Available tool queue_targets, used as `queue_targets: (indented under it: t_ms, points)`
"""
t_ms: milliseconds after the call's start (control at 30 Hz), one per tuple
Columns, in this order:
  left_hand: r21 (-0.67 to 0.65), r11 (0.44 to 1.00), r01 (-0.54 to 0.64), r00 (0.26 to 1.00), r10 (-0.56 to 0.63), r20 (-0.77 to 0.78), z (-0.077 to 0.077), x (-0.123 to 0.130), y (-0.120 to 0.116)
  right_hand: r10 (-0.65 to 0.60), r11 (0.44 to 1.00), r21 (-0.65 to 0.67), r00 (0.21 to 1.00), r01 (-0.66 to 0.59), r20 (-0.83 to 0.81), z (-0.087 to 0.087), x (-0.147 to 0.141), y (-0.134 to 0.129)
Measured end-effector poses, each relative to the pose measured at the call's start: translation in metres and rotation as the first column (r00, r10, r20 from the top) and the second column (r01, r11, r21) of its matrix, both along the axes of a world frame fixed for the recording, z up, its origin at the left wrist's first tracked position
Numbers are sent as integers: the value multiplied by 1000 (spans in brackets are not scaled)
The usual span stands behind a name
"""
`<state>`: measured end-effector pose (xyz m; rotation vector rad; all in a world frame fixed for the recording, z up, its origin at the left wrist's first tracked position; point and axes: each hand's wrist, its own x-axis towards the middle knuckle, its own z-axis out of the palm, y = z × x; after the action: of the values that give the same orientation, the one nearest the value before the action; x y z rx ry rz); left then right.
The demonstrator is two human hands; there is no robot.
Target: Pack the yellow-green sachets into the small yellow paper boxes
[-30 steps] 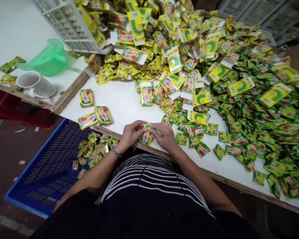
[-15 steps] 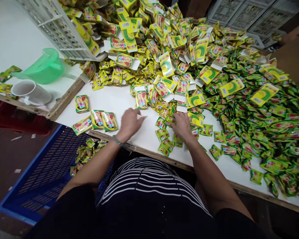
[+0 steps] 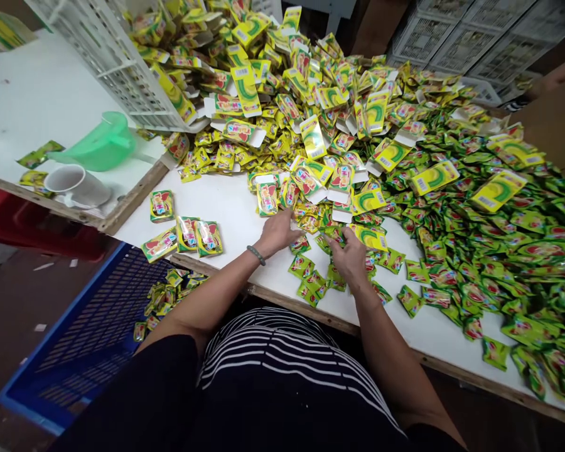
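Observation:
My left hand (image 3: 279, 233) is over the white table (image 3: 235, 194), its thumb and fingers apart, touching the edge of a cluster of small yellow candy packets (image 3: 308, 221). A wristband (image 3: 256, 255) is on that wrist. My right hand (image 3: 351, 256) has its thumb and fingers closed round a small green candy packet (image 3: 332, 235). Beside its knuckles lies a yellow carton (image 3: 370, 237). Loose green packets (image 3: 313, 285) lie just in front of the hands. An upright-facing carton with an open white flap (image 3: 267, 198) rests beyond my left hand.
Several closed cartons (image 3: 209, 238) lie to the left. Cartons and packets are heaped at the back and right (image 3: 489, 245). A white crate (image 3: 122, 69), green scoop (image 3: 101, 144) and white cup (image 3: 78, 186) stand at left. Below is a blue basket (image 3: 85, 326) holding packets.
My left hand has moved right and away from me, up to the yellow packets near my right hand. The right hand stays among the green packets, slightly lower in view. The view has shifted a little.

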<state>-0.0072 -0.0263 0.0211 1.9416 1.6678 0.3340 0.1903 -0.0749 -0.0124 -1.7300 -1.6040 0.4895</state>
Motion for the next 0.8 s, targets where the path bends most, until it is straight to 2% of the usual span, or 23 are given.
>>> queue_targets:
  t_ms: [100, 200, 267, 333, 367, 400, 433, 500, 567, 667, 800]
  points:
    - [184, 980, 79, 992, -60, -110, 5, 8, 11, 17, 999, -30, 994, -20, -106, 4, -8, -2]
    - [172, 979, 113, 987, -91, -133, 2, 12, 24, -3, 998, -67, 984, -9, -180, 6, -6, -5]
    - [156, 987, 45, 998, -37, -55, -3, 9, 30, -25, 994, -105, 970, 0, -242, 6, -1, -7]
    - [115, 990, -86, 984, 67, 167, -6, 1, 30, -22, 990, -137, 933, -29, -358, 7, 2, -7]
    - [47, 988, -146, 936, 123, 331, -8, -3, 26, -20, 989, -143, 900, -47, -435, 7, 2, -7]
    - [-56, 982, -179, 843, 182, 505, -9, -7, 21, -23, 988, -145, 859, -60, -512, 8, 0, -6]
    - [-173, 970, -170, 720, 242, 651, -9, -11, 13, -30, 987, -146, 817, -67, -576, 8, -3, -5]
    - [-360, 930, -67, 489, 345, 801, -10, -16, -6, -41, 984, -159, 752, -85, -658, 9, -13, -2]
    - [-460, 888, 17, 342, 427, 837, -10, -18, -26, -33, 976, -180, 737, -121, -675, 9, -24, -1]
    - [-526, 850, 42, 231, 504, 832, -12, -20, -47, 10, 965, -193, 758, -180, -653, 9, -34, -3]
    - [-547, 834, 70, 168, 530, 831, -16, -21, -57, 13, 955, -226, 789, -192, -614, 13, -36, -10]
